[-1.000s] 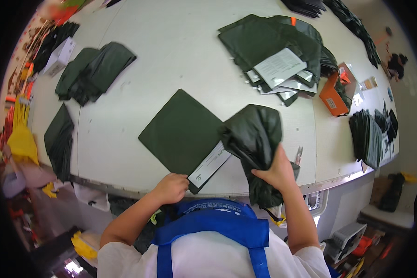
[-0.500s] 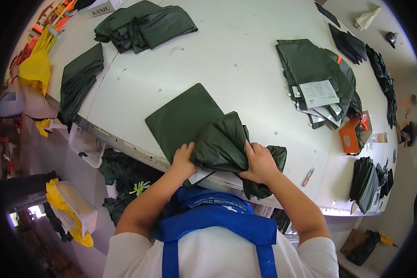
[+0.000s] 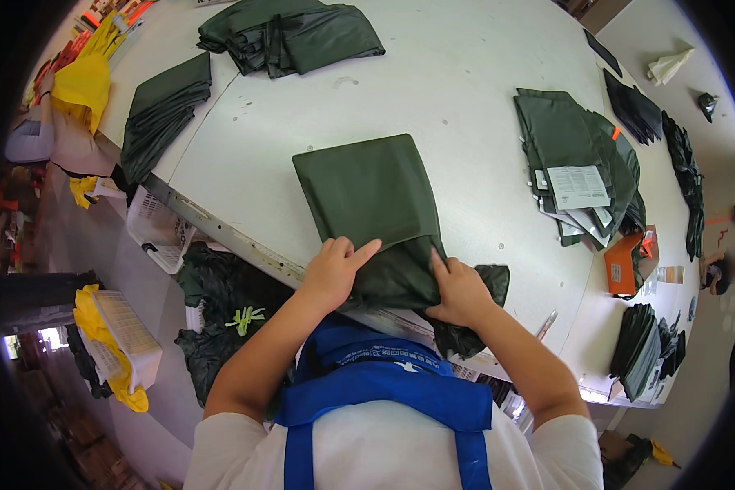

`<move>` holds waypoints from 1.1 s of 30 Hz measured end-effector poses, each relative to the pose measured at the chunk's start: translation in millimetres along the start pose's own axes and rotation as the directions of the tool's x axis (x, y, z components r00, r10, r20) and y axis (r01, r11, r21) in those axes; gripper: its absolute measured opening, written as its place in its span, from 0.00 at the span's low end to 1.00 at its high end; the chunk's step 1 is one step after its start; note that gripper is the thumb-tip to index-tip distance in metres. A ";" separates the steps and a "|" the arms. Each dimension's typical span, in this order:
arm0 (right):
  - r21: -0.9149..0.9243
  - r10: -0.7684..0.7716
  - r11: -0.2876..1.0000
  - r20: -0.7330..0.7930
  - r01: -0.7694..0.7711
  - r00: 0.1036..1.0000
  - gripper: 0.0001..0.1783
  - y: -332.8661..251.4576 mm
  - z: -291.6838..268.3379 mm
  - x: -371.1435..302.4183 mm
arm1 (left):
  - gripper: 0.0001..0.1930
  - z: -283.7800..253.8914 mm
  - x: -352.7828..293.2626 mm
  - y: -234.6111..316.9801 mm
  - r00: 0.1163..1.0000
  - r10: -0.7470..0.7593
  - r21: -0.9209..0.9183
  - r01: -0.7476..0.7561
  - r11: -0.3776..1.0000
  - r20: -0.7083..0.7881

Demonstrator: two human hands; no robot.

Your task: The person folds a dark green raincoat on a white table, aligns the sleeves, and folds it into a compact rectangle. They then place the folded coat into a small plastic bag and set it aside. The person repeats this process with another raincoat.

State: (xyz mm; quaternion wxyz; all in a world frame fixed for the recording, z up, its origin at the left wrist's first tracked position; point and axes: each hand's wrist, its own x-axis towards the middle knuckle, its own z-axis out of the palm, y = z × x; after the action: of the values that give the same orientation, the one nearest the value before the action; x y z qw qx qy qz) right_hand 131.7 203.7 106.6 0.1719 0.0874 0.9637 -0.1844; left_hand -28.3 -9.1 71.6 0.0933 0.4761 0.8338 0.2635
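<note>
A dark green bundle of slick fabric (image 3: 371,192) lies in front of me near the table's edge. Its far part is a flat, smooth square, while the near part is loose and crumpled. My left hand (image 3: 333,271) rests on the left side of the bundle, thumb stretched across the fold and fingers apart. On the right side, my right hand (image 3: 459,290) grips the fabric's edge, thumb toward the middle. A crumpled end of the fabric (image 3: 492,284) sticks out beyond my right hand, and another part hangs at the table edge below it.
Folded dark green pieces (image 3: 302,41) lie at the far left, with another stack (image 3: 167,102) nearer. On the right are green packs with paper sheets (image 3: 578,188), an orange box (image 3: 623,268) and a cutter knife (image 3: 547,325). White baskets (image 3: 159,233) stand left below the table.
The crumpled near part has been spread flatter and the square has turned more upright. My left hand has shifted slightly right, its thumb now out over the fold. The whole view has shifted slightly.
</note>
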 end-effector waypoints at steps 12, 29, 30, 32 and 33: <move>0.385 0.221 0.917 -0.281 -0.101 0.934 0.56 -27.1 6.4 17.2 | 0.17 -7.1 26.2 81.0 0.943 0.212 0.040 -0.209 0.977 -0.254; 0.957 0.523 0.202 -0.283 0.206 0.804 0.38 8.4 19.5 21.2 | 0.29 32.9 16.4 20.9 0.885 -0.015 -0.373 -0.180 0.910 -0.465; 0.965 0.531 0.151 -0.263 0.215 0.805 0.35 -2.2 8.5 17.0 | 0.30 38.3 21.1 19.5 0.898 -0.058 -0.464 -0.169 0.869 -0.435; 0.950 0.533 0.075 -0.296 0.304 0.793 0.34 -12.8 -1.3 15.1 | 0.31 41.7 30.9 19.5 0.936 -0.105 -0.624 -0.137 0.770 -0.335; 0.936 0.537 0.039 -0.314 0.349 0.783 0.33 -14.2 -4.8 13.9 | 0.31 38.9 35.8 22.3 0.960 -0.098 -0.690 -0.116 0.715 -0.264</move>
State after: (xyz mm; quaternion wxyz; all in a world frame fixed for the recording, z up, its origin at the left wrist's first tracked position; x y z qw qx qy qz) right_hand 114.1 194.0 110.4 -0.2458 0.3045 0.5437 -0.7425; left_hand -14.8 43.8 54.0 0.1454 0.3670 0.6743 0.6241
